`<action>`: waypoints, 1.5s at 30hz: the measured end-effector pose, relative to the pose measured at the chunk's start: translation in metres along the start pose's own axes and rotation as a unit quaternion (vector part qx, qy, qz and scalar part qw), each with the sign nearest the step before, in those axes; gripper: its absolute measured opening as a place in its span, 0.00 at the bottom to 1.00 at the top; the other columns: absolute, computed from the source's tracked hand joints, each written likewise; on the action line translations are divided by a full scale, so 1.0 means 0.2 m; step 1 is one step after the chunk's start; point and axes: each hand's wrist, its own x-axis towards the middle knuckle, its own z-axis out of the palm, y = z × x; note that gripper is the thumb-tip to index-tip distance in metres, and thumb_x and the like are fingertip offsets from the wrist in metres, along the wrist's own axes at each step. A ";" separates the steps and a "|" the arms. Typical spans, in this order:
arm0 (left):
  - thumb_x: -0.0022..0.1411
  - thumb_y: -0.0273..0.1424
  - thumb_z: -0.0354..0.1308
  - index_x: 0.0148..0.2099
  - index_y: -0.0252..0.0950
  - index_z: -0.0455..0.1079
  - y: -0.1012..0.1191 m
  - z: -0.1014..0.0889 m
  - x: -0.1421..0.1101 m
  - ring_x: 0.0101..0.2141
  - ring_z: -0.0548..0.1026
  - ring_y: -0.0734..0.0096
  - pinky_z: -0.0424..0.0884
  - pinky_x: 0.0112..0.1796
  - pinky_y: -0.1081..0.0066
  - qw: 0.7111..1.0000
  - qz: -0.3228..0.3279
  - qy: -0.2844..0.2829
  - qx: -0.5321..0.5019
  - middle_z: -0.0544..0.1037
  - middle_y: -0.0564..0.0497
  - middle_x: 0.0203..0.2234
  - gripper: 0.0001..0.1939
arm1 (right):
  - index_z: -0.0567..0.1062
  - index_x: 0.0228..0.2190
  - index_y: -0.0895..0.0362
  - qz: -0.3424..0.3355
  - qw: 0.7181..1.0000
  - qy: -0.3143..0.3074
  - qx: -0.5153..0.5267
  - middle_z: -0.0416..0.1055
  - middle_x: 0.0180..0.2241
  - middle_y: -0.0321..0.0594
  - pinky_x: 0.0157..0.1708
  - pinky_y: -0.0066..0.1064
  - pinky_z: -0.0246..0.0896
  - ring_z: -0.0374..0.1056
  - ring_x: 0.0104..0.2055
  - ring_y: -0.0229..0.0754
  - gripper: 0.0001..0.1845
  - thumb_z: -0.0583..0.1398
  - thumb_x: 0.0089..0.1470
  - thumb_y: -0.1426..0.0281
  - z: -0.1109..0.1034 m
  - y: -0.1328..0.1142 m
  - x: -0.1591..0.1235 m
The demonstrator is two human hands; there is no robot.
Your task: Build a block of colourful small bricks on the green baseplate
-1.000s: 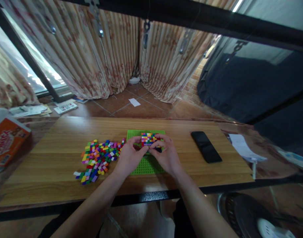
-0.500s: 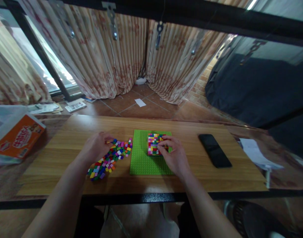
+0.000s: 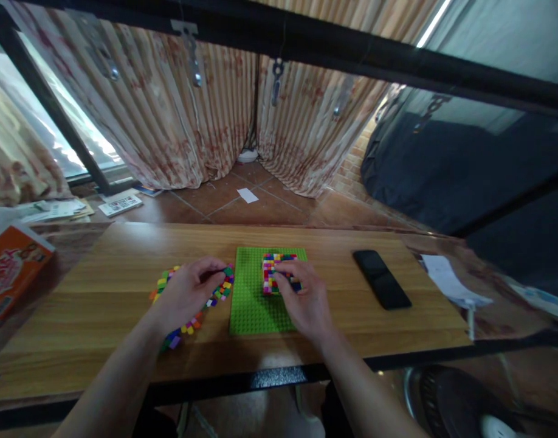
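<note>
My left hand (image 3: 188,295) is over the pile of small coloured bricks (image 3: 219,292), hiding much of it. Its thumb and forefinger pinch a small green brick (image 3: 227,272) near the left edge of the green baseplate (image 3: 251,310). On that baseplate sits a block of multicoloured bricks (image 3: 268,283), built up in rows. My right hand (image 3: 306,298) reaches over the block's right side and covers part of it. Its thumb and forefinger come together at the block's top; whatever lies between them is too small to make out.
A black phone (image 3: 382,278) lies on the wooden table (image 3: 338,334) to the right. Papers (image 3: 450,280) are beyond the table's right end. An orange and white package (image 3: 14,267) stands at far left. A dark bar (image 3: 334,42) with hanging metal clips crosses above.
My left hand has shifted right over the pile, and a green brick now shows at its fingertips. My right hand remains at the block. The whole view has tilted and shifted slightly.
</note>
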 end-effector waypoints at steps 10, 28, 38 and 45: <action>0.62 0.33 0.56 0.43 0.37 0.74 0.13 0.23 -0.01 0.37 0.78 0.66 0.73 0.42 0.66 0.992 0.076 -0.012 -0.099 0.81 0.49 0.37 0.09 | 0.78 0.41 0.53 0.006 0.997 -0.075 0.018 0.78 0.41 0.41 0.49 0.39 0.65 0.72 0.45 0.43 0.10 0.60 0.58 0.73 0.05 -0.06 -0.01; 0.54 0.32 0.60 0.37 0.37 0.73 0.18 0.36 -0.01 0.34 0.80 0.65 0.77 0.41 0.64 0.984 0.023 0.092 -0.148 0.82 0.50 0.31 0.07 | 0.80 0.35 0.49 0.018 0.999 -0.031 0.021 0.79 0.34 0.37 0.44 0.37 0.68 0.73 0.39 0.41 0.13 0.59 0.54 0.77 0.05 -0.02 -0.01; 0.51 0.31 0.61 0.35 0.36 0.75 0.22 0.38 0.00 0.31 0.81 0.65 0.78 0.38 0.65 0.983 -0.013 0.114 -0.145 0.83 0.49 0.31 0.07 | 0.80 0.34 0.52 0.009 1.000 -0.011 -0.005 0.78 0.34 0.40 0.45 0.38 0.68 0.73 0.40 0.43 0.10 0.61 0.53 0.76 0.02 -0.04 -0.01; 0.56 0.36 0.59 0.39 0.38 0.78 0.13 0.35 0.01 0.34 0.80 0.64 0.77 0.40 0.64 0.990 0.027 0.111 -0.080 0.83 0.49 0.33 0.11 | 0.77 0.46 0.51 0.013 0.999 -0.026 0.025 0.76 0.40 0.40 0.45 0.34 0.68 0.72 0.42 0.40 0.17 0.56 0.59 0.75 -0.07 0.01 0.02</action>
